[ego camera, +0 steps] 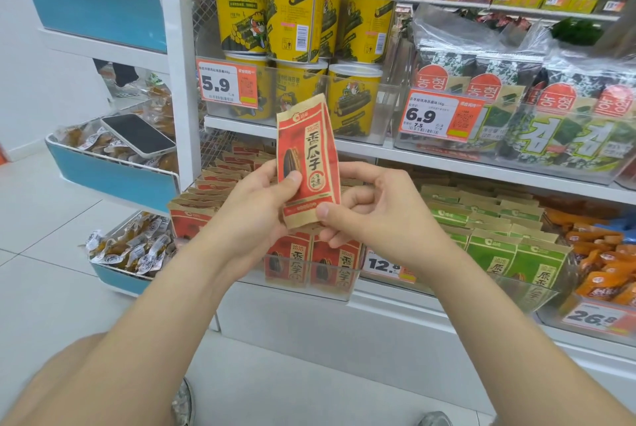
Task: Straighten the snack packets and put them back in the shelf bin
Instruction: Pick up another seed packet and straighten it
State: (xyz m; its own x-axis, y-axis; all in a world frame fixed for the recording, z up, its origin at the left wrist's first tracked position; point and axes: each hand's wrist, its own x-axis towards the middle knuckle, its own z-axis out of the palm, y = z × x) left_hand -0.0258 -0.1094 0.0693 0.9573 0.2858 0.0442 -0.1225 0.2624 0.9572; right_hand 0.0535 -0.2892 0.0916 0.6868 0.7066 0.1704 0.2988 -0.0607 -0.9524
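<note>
We hold one snack packet (308, 164) upright between both hands, in front of the shelf bin (309, 284); more packets (206, 191) stand in the bin, tubs (296, 23) on the shelf above.

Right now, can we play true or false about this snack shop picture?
1. The left hand and the right hand both hold one red packet. True.
2. The phone lies on the floor. False: it rests on snacks in a blue side bin.
3. Yellow tubs stand on the shelf above the clear bin of red packets. True.
4. Green packets sit left of that bin. False: they sit to its right.
</note>
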